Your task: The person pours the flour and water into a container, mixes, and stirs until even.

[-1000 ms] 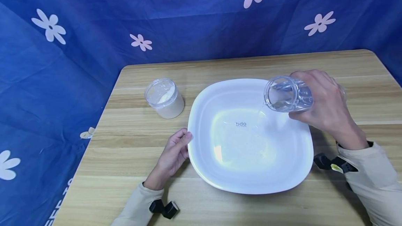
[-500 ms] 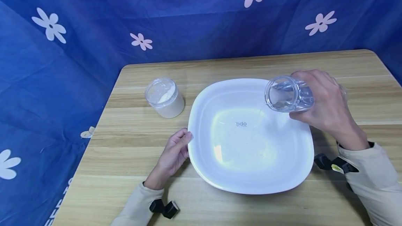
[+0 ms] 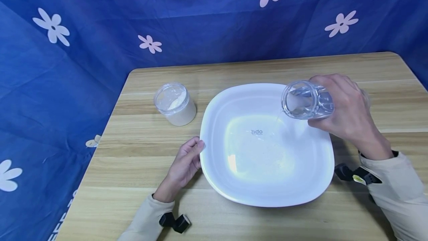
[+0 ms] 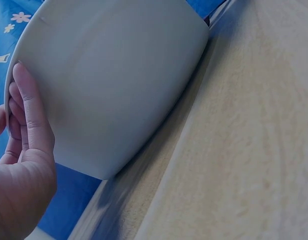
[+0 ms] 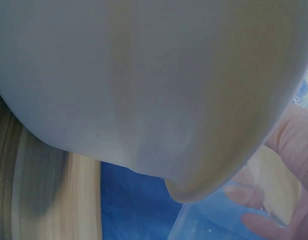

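Note:
A white basin (image 3: pixel 257 192) with "bdo" printed on its inside bottom stands on the wooden table. In the head view my left hand (image 3: pixel 184 164) pinches the basin's left rim, thumb on top; the left wrist view shows the fingers beneath. Over the basin's far right side, my right hand (image 3: pixel 346 111) grips a tall clear container (image 3: pixel 307 99) tipped on its side, mouth to the left. Water shows inside it, and a thin stream falls from its lip into the basin. Seen from the right wrist, the basin's wall (image 5: pixel 144 90) covers much of the view.
Left of the basin stands a clear jar (image 3: pixel 175 105) of white powder, lid status unclear. The wooden table (image 3: pixel 140 181) ends at a blue flowered cloth (image 3: pixel 200 18) behind and to the left. A black wrist device (image 3: pixel 174 222) sits on each sleeve.
Both hands, the basin and the tipped container hold nearly the same place. The falling stream looks thinner than one second ago.

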### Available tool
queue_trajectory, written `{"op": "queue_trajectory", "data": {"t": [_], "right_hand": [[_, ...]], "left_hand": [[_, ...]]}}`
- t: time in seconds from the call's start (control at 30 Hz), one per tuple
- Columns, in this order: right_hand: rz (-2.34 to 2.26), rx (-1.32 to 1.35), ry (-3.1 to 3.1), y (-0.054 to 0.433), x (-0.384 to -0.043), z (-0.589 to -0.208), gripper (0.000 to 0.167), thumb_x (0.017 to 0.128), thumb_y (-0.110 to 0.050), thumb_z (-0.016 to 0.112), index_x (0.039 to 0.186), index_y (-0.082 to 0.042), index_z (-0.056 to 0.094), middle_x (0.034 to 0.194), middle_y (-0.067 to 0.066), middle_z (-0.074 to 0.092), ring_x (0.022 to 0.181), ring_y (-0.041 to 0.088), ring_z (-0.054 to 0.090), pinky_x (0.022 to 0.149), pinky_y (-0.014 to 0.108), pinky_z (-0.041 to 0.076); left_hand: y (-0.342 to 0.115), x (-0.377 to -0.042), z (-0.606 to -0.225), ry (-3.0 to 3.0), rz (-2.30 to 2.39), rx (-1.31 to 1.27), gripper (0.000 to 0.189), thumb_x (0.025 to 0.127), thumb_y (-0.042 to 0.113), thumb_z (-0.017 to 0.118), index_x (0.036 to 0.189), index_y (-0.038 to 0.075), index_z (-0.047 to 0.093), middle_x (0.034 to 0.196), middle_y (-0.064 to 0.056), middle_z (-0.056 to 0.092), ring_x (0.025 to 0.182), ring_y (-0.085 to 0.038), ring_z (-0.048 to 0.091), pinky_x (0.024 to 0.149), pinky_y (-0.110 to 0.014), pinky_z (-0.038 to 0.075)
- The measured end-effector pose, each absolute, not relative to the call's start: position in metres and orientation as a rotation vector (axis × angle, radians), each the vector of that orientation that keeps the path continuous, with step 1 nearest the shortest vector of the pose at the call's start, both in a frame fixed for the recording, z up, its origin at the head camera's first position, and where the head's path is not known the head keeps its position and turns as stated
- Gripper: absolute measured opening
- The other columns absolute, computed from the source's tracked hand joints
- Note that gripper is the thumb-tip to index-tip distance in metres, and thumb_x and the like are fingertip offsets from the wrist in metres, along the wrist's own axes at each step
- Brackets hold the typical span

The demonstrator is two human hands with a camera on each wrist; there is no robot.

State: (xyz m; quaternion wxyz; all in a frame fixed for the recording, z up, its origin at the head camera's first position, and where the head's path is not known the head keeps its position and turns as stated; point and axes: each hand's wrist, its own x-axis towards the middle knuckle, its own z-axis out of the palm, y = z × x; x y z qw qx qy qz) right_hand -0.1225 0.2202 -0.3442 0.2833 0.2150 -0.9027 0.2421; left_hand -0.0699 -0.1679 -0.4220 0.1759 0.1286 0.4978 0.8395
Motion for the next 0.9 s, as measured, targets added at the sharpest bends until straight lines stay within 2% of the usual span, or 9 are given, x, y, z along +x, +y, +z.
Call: {"op": "queue_trajectory", "data": {"t": [0.9], "right_hand": [[0.65,0.587,-2.416,0.2196,-0.1236,-0.3446,0.094,0.034,-0.003,0.092,0.122,-0.01,0.058,0.111,0.017,0.061,0.103,0.039,0.055,0.084,0.061,0.047]], "left_hand": [[-0.1677,-0.0718,-0.4235,1.417,2.37,0.339,0.019,0.103,0.011,0.043,0.096,0.009,0.061,0.091,0.0,0.064,0.078,-0.01,0.066,0.064,-0.02,0.059]]}}
